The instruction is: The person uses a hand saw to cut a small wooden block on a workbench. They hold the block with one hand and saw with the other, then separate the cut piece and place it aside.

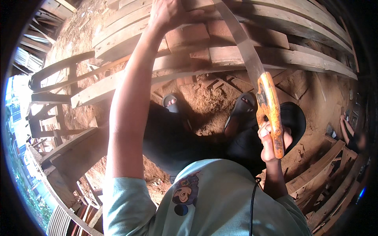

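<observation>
At the top, my left hand (pixel 167 13) grips a pale wooden plank (pixel 126 27), its fingertips partly out of view. Beneath it, reddish bricks (pixel 187 37) sit between long wooden beams (pixel 224 55) that cross in front of me. My right hand (pixel 273 139) is closed round the worn yellow-orange wooden handle (pixel 267 94) of a hand saw. The wide metal blade (pixel 242 43) points up and away, lying over the bricks and beams as seen from above, toward the plank by my left hand; whether it touches wood is unclear.
My sandalled feet (pixel 171 100) are on sandy, sawdust-covered ground (pixel 208 98) with wood offcuts. Wooden frames stand at the left (pixel 55 98) and lower right (pixel 315 169). Another person's arm (pixel 346 133) shows at the far right. Corrugated sheets (pixel 59 222) lie at lower left.
</observation>
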A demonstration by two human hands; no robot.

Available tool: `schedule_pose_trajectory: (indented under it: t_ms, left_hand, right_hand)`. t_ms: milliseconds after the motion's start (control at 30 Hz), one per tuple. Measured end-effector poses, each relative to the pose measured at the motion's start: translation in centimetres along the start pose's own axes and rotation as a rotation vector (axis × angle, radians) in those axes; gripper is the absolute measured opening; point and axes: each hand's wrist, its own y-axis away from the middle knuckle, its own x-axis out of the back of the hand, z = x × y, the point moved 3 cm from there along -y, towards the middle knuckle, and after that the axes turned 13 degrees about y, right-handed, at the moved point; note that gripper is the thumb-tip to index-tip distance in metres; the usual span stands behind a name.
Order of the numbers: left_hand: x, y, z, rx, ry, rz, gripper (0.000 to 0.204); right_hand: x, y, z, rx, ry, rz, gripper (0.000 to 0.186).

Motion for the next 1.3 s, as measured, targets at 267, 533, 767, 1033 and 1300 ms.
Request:
schedule_pose_trajectory:
  t_ms: [267, 533, 767, 1033, 1300]
  left_hand:
    - [-2.5, -0.5, -0.5, -0.377, -0.113, 0.137, 0.077]
    - [-0.1, -0.8, 0.9, -0.058, 0.055, -0.028, 0.096]
    - [-0.4, -0.7, 0.2, -0.039, 0.029, 0.003, 0.094]
    - [-0.6, -0.2, 0.9, -0.119, 0.085, -0.001, 0.093]
    - [-0.4, -0.8, -0.9, -0.027, -0.015, 0.037, 0.105]
  right_hand:
    - [-3.0, -14.9, 1.1, -0.371, -0.790, -0.083, 0.011]
    - [-1.8, -2.8, -0.2, -0.079, -0.348, 0.077, 0.008]
    - [-1.9, -6.3, -0.2, -0.275, -0.553, 0.014, 0.008]
    - [-6.3, -9.4, -0.4, -0.330, -0.650, 0.062, 0.012]
    - [-2.0, 0.5, 2.0, -0.011, -0.437, 0.044, 0.013]
